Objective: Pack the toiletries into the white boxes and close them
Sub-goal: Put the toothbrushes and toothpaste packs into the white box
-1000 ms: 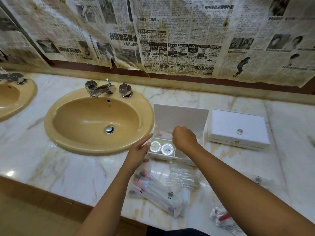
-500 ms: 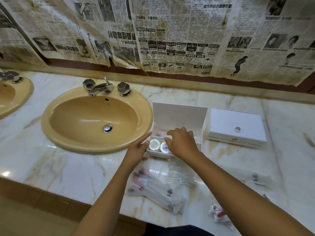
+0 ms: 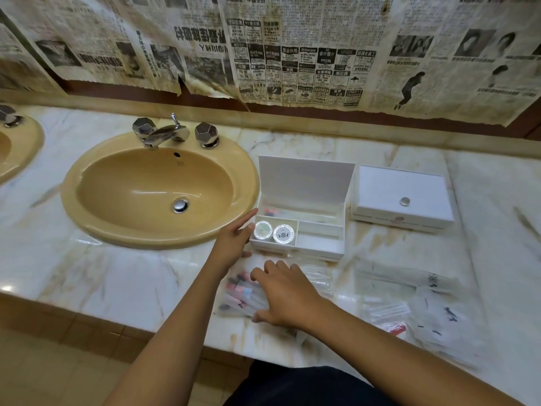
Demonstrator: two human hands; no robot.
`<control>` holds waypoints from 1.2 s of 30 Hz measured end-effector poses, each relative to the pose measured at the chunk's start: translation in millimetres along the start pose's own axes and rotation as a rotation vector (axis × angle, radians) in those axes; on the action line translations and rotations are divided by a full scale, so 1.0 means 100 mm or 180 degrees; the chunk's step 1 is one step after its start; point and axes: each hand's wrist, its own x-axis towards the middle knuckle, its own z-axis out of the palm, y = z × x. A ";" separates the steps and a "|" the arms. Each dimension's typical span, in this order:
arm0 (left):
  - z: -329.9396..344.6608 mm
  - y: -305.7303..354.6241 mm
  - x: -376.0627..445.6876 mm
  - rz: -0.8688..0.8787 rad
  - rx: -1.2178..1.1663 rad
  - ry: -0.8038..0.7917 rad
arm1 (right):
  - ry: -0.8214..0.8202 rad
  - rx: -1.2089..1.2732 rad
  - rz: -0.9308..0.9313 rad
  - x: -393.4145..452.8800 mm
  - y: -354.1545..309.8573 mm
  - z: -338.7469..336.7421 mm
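White open box (image 3: 298, 230): two round tins (image 3: 273, 231) | left grip (image 3: 234, 238) steadying box | right grip (image 3: 285, 294) spread on sachets (image 3: 240, 294)

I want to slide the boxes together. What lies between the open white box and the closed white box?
Nothing: the head view shows only a narrow bare strip of marble counter between the open white box and the closed white box.

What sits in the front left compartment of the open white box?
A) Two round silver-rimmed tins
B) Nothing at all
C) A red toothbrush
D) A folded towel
A: two round tins lie side by side in the front left compartment of the open white box, next to the left hand that rests against the box's left side.
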 end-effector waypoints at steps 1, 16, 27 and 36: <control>0.00 0.00 0.00 0.0002 0.0003 0.0000 | -0.0044 -0.0093 -0.0024 0.00 -0.01 0.03; -0.04 -0.02 0.01 0.0075 0.0028 -0.0020 | 0.0344 -0.0140 0.0223 0.08 0.05 0.12; -0.04 -0.02 0.02 0.0070 0.0011 -0.0059 | 0.0419 -0.0039 0.0425 0.16 0.04 0.11; -0.05 -0.01 0.02 0.0056 -0.0018 -0.0113 | 0.0676 0.0263 0.0534 0.07 -0.01 -0.25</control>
